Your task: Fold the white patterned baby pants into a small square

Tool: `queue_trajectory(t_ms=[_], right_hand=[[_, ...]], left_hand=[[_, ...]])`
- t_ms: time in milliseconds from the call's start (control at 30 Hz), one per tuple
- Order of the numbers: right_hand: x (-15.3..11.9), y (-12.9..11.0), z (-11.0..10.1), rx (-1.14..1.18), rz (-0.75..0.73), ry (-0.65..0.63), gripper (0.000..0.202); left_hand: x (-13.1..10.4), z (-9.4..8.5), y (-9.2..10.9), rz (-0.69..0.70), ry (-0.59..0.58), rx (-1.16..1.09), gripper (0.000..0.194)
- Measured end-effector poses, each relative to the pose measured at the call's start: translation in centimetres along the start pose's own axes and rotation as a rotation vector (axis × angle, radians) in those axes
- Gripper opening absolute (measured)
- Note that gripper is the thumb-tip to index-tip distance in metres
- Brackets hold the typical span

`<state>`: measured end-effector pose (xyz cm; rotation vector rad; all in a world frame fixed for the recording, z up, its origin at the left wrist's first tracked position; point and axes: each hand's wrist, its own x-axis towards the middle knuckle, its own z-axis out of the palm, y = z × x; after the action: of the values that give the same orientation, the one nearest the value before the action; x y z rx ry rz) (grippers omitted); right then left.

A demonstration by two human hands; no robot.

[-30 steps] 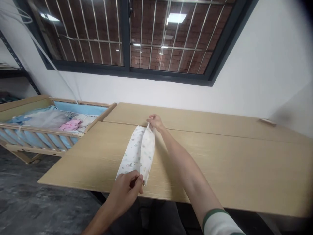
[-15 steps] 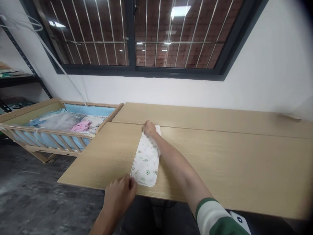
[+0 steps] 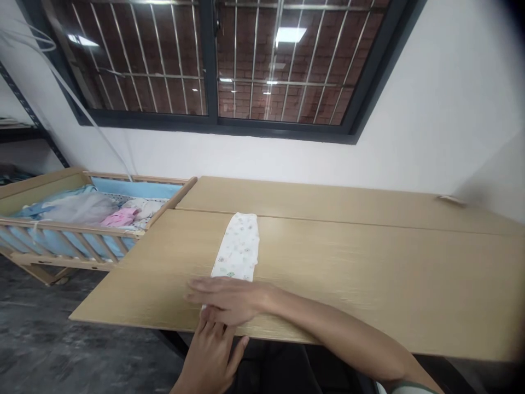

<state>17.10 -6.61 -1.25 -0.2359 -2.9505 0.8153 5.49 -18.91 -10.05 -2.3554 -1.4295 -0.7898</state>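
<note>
A white cloth [image 3: 238,246] with small green and brown prints lies folded into a long strip on the wooden table [image 3: 348,273]. Across its near end rests my right hand [image 3: 229,298], flat and open, with the fingers pointing left. My left hand [image 3: 215,342] is at the table's front edge, at the cloth's near end. Its fingers reach forward and its thumb is spread to the side; the fingertips are partly covered by my right hand. The near end of the cloth is mostly hidden under my hands.
A wooden crib [image 3: 98,235] with blue lining stands left of the table, holding a pink cloth [image 3: 120,217] and white netting [image 3: 86,208]. A barred window [image 3: 213,71] is in the wall behind. A small flat object [image 3: 451,200] lies at the back right.
My right hand has left the cloth's far end and come back to the near end, now lying flat across it. My left hand has gone from closed to spread. The view has shifted slightly.
</note>
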Motion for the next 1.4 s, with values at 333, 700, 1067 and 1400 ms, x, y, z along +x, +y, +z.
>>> queue_trajectory(t_ms=[333,700,1067,1400], right_hand=[[-1.8,8.0,-1.4,-0.078,0.280,0.051,0.066],[0.1,21.1,-6.3,-0.258,0.639,0.232,0.077],[-3.3,22.6,-7.4,-0.291,0.567,0.268,0.068],[-7.1,12.6,-5.5,-0.482,0.442,0.469,0.033]], left_hand=[[-0.2,0.5,0.0,0.078,-0.008,0.128,0.056],[0.3,0.0,-0.4,0.096,-0.019,0.060,0.050],[2.6,0.2,0.7,0.155,-0.103,-0.065,0.042],[3.6,0.7,-1.7,0.095,-0.109,-0.370,0.031]])
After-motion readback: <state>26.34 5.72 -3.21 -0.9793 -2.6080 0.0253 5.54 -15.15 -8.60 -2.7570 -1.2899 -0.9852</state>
